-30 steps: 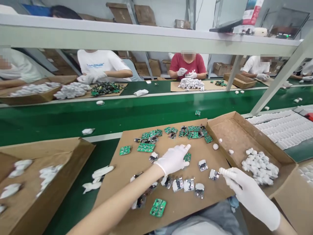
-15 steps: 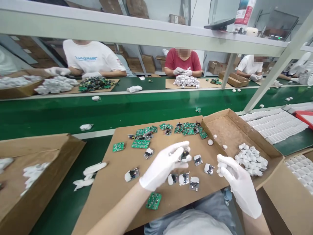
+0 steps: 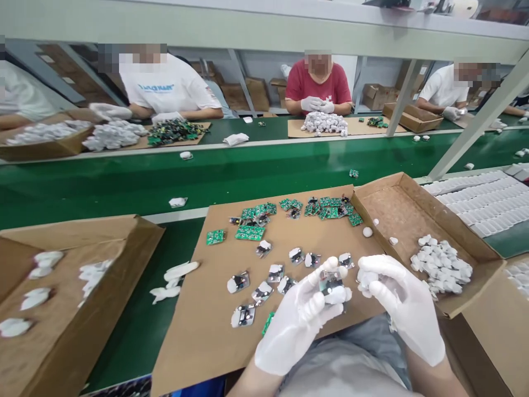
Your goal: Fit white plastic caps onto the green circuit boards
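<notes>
Two gloved hands meet above the cardboard sheet's (image 3: 198, 331) near edge. Left hand (image 3: 295, 325) pinches a small circuit-board module (image 3: 330, 284) in its fingertips; right hand (image 3: 403, 309) curls closed around a white plastic cap (image 3: 366, 278) just beside it.

Thin white gloves cover the left hand (image 3: 295, 325) and the right hand (image 3: 403, 306) (forearms bare); grey trousers below the cardboard sheet (image 3: 198, 325).
</notes>
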{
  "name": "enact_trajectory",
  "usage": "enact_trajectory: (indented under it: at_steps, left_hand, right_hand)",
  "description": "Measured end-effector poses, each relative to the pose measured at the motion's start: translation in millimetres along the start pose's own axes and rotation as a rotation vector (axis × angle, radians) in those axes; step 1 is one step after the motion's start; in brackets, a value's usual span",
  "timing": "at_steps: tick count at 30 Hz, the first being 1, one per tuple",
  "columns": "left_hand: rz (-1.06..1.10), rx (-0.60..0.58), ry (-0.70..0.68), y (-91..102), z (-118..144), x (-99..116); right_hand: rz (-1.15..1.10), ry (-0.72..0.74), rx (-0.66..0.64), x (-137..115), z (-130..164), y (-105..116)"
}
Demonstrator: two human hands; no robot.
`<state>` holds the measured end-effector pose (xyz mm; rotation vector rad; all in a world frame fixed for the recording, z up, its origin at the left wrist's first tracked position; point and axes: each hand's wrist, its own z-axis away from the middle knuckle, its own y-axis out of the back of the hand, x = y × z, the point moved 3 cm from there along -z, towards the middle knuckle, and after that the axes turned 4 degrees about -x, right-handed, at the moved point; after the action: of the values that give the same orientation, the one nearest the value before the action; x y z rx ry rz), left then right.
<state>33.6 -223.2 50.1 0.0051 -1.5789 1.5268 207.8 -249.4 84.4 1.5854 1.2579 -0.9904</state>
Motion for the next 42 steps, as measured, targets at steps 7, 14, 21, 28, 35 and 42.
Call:
enact_trajectory:
  at_steps: [7,14,21,28,35,42]
  left_hand:
    - [-0.096,0.096,-0.169,-1.4,-6,-3]
    - [-0.213,0.149,-0.269,-1.1,-1,-3]
    - [-0.305,0.115,-0.283,3.0,3,-2]
    - [-0.162,0.048,-0.242,-4.3,0,-5]
    - [-0.228,0.041,-0.233,-9.6,-3,-6]
    - [-0.224,-0.012,-0.191,-9.2,-2,-9]
  right_hand:
    - [0.074,-0.010,-0.036,7,-4,-7]
    - [0.091,0.028,-0.009,15,-8,-18]
    - [0.073,0.146,-0.023,4,-11,-13]
    - [0.388,0.337,-0.191,-15,-3,-14]
    - [0.504,0.403,-0.159,-27,-4,-13]
    - [0.158,0.028,-0.415,-22,-9,-22]
